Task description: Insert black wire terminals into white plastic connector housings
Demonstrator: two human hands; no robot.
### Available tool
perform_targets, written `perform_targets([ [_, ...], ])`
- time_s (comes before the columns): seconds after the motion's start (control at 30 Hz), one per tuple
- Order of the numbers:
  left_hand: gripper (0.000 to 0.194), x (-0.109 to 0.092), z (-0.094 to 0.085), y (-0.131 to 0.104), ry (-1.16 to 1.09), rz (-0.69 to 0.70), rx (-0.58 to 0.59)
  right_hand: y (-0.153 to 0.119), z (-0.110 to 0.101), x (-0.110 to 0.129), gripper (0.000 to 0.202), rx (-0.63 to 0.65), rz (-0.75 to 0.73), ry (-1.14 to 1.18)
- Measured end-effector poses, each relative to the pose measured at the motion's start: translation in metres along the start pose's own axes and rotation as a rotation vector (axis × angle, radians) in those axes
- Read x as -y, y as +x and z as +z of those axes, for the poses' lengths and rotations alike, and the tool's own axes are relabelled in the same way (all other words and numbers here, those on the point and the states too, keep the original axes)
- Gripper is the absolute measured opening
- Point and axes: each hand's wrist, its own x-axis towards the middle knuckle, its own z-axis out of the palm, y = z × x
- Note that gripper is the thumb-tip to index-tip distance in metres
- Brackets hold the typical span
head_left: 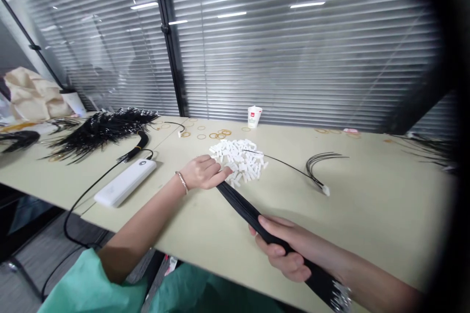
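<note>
While behind L hand (204, 172), connectors (250, 162) nr cup (254, 118).

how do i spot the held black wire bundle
On the pale table, find the heap of white pieces. The black wire bundle slants from beside it toward the near right. Unlike the tied bundle lying near the power bank, it is gripped by the left hand and right hand.
</note>
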Motion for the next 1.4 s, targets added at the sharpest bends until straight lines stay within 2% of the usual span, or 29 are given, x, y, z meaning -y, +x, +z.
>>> perform_targets([
  [0.03, 0.009, 0.002, 0.002, -0.002, -0.004, -0.001, -0.003, 0.0, 0.0, 0.0, 0.025, 0.016, -0.002, 0.023],
  [0.2, 0.027, 0.007, 0.014, -0.008, -0.042, -0.014, -0.005, -0.001, -0.001, 0.003, 0.025, 0.074, -0.01, 0.078],
  [0.47, 0.021, 0.018, 0.023, -0.024, -0.059, -0.111, -0.01, 0.002, -0.01, 0.002, 0.028, 0.164, 0.041, 0.161],
  [0.67, 0.017, 0.02, 0.025, -0.023, -0.083, -0.185, 0.007, 0.003, -0.019, 0.003, 0.026, 0.192, 0.046, 0.195],
  [0.77, 0.011, 0.012, 0.019, -0.012, -0.082, -0.2, 0.012, 0.002, -0.021, 0.003, 0.027, 0.215, 0.048, 0.204],
  [0.83, 0.013, 0.0, 0.012, 0.0, -0.076, -0.184, 0.015, 0.001, -0.021, 0.001, 0.027, 0.229, 0.033, 0.217],
  [0.9, 0.021, -0.017, 0.008, 0.012, -0.09, -0.089, 0.02, 0.001, -0.02, -0.001, 0.026, 0.244, 0.019, 0.233],
  [0.97, 0.021, -0.033, 0.007, 0.021, -0.128, 0.063, 0.024, 0.002, -0.019, -0.004, 0.026, 0.287, 0.036, 0.256],
  [1.07, 0.016, -0.04, 0.011, 0.022, -0.141, 0.13, 0.032, 0.004, -0.017, -0.005, 0.024, 0.391, 0.069, 0.297],
  [1.17, 0.021, -0.028, 0.017, 0.013, -0.118, 0.083, 0.035, 0.006, -0.017, -0.004, 0.024, 0.443, 0.067, 0.301],
  [1.3, 0.032, -0.005, 0.019, 0.0, -0.085, 0.016, 0.013, 0.004, -0.017, -0.004, 0.026, 0.439, 0.076, 0.297],
  [1.4, 0.034, 0.005, 0.02, -0.006, -0.083, -0.001, -0.009, 0.004, -0.018, -0.005, 0.027, 0.437, 0.08, 0.314],
])
